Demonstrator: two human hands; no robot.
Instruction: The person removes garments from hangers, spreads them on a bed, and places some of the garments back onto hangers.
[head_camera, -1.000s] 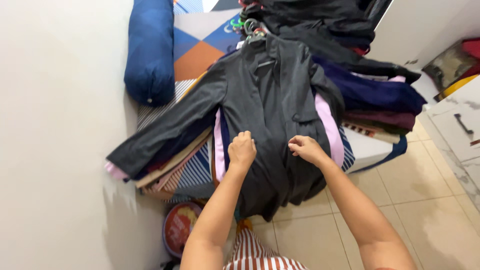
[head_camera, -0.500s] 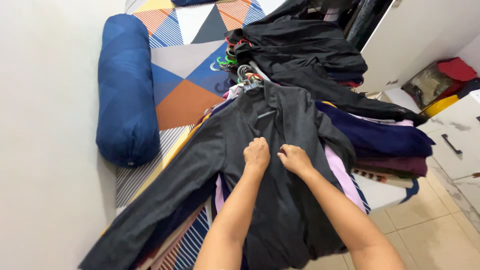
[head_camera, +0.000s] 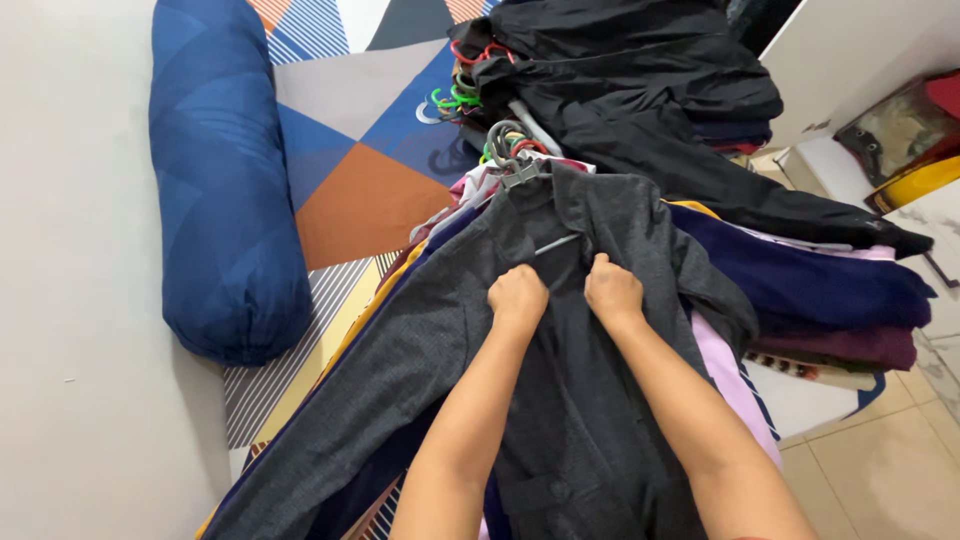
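Both my bare forearms reach forward from the bottom of the frame, converging toward the middle; my left hand (head_camera: 517, 296) and right hand (head_camera: 613, 290) sit side by side, just apart, knuckles up, fingers curled under and pinched closed, wrists straight and level with each other

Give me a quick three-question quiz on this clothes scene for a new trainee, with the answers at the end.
1. True or false: both hands rest on the dark grey jacket.
2. Which lies along the wall: A) the blue bolster, B) a red suitcase, C) a lamp?
3. What sits at the jacket's collar?

Key
1. True: the left hand and right hand press close together on its front.
2. A.
3. A bunch of hangers.
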